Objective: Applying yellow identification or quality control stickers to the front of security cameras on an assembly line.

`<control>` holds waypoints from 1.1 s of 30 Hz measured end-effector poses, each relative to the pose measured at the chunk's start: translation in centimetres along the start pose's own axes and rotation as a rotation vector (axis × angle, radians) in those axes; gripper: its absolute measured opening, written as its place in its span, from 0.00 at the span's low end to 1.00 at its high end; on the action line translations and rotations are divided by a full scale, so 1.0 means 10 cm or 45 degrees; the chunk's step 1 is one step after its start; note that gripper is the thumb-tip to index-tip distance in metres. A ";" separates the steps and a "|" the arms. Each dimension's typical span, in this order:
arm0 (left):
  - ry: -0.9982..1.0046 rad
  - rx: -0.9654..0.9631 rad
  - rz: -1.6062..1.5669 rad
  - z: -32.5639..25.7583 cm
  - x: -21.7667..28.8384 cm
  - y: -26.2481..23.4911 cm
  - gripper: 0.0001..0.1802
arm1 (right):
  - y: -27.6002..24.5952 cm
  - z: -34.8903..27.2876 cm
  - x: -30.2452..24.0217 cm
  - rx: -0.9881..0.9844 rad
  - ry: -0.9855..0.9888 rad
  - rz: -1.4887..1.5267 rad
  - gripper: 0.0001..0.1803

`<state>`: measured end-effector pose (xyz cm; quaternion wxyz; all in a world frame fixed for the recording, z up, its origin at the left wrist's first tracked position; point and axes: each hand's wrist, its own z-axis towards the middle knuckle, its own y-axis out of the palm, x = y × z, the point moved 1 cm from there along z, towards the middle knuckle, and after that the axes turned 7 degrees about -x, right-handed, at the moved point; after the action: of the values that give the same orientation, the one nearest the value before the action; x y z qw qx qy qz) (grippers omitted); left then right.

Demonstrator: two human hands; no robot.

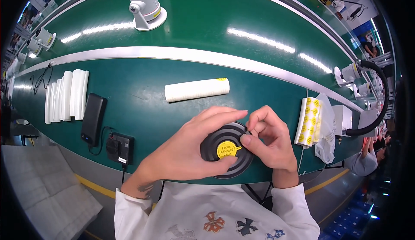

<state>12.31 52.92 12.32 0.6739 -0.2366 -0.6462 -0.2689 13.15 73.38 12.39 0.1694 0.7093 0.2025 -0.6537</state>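
Both hands meet over a black round disc (229, 151) held just above the near edge of the green table (142, 106). The left hand (190, 147) cups the disc from the left, its fingers stretched over the top rim and the thumb under the lower edge. The right hand (270, 138) grips it from the right, thumb pressed beside a yellow round sticker (226, 149) that sits on the disc's centre; the fingertips are pinched at the upper rim, perhaps on a sticker tab, though that spot is too small to tell.

Beyond the hands lies a white roll (196, 89). To the right stands a strip of yellow stickers (308, 121) beside a clear plastic bag (327, 127). To the left lie a black power bank (94, 119), a black charger box (120, 148) and a stack of white strips (67, 95). A white camera (146, 6) stands on the conveyor belt (225, 11).
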 end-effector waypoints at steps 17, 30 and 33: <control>0.217 0.057 -0.199 -0.10 -0.29 0.00 0.33 | -0.06 0.11 0.56 -0.511 -0.302 -0.295 0.57; 0.331 0.204 -0.857 -0.45 -0.86 0.18 0.57 | 0.25 -0.16 0.61 -0.036 -0.436 1.205 0.58; 0.274 0.199 -1.248 -0.41 -0.85 0.45 0.66 | 0.49 -0.13 0.48 0.065 -0.692 1.026 0.66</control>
<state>18.15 54.02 3.71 0.5471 0.1748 -0.6263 -0.5272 17.10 70.16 7.60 0.4381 0.5389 -0.1558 -0.7024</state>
